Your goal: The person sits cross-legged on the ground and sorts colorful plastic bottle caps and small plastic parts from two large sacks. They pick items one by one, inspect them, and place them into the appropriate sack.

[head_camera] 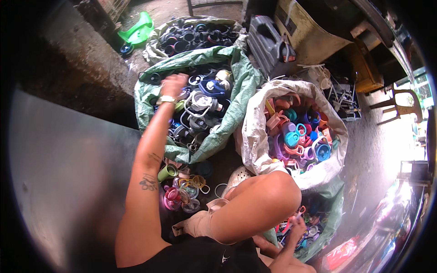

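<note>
My left hand (pixel 174 84), blurred and with a watch on the wrist, is over a green woven sack (pixel 247 88) of mostly black, grey and blue plastic bottle lids (pixel 201 100); whether it holds anything is unclear. Lower right, my right hand (pixel 297 227) pinches a small pale plastic piece (pixel 298 217) above another green sack (pixel 333 204) with mixed lids and small parts. Between them stands a white woven sack (pixel 252 136) of coral, purple, teal and blue lids (pixel 292 139). Pink, green and clear lids (pixel 191 189) lie on the floor by my left forearm.
Behind the green sack is another sack (pixel 148 51) of dark lids. A grey plastic case (pixel 264 42) stands at the top, a bright green plastic object (pixel 138 30) at upper left. A smooth metal-like panel (pixel 75 160) lies left. A brown chair (pixel 404 104) is at right.
</note>
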Available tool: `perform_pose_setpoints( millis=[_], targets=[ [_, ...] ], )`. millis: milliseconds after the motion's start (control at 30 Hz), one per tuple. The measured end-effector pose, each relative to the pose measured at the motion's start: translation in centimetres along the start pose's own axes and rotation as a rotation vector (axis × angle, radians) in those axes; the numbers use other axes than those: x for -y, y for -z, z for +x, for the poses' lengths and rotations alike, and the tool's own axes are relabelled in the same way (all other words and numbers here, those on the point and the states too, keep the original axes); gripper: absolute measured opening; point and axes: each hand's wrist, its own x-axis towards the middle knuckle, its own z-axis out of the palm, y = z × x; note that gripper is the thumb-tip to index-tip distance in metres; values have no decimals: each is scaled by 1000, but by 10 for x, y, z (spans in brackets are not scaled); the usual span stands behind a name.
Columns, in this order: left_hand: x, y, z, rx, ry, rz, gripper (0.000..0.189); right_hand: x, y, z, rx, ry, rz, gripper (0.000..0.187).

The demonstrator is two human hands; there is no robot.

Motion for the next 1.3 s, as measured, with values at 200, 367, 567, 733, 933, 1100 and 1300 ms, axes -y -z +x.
perform_pose_setpoints(
  millis=[200, 367, 567, 733, 933, 1100, 1300],
  targets=[
    [194, -5, 47, 140, 231, 101, 56, 61, 66, 55, -282, -43, -386, 12],
    [180, -29, 101, 75, -229, 403, 75, 181, 78, 127, 117, 60, 121, 32],
    [152, -42, 113, 447, 101, 401, 64, 319, -17, 221, 249, -73, -105, 30],
    [153, -44, 121, 393, -78, 65, 41, 408, -84, 333, 223, 160, -8, 54],
    [149, 93, 139, -346, -144, -56, 38, 304, -138, 271, 299, 448, -245, 39],
    [42, 156, 81, -358, -229, 270, 35, 145, -60, 141, 108, 101, 35, 37],
    [-36, 25, -85, 274, -672, 155, 43, -17, 93, 0, -419, -240, 261, 37]
  ],
)
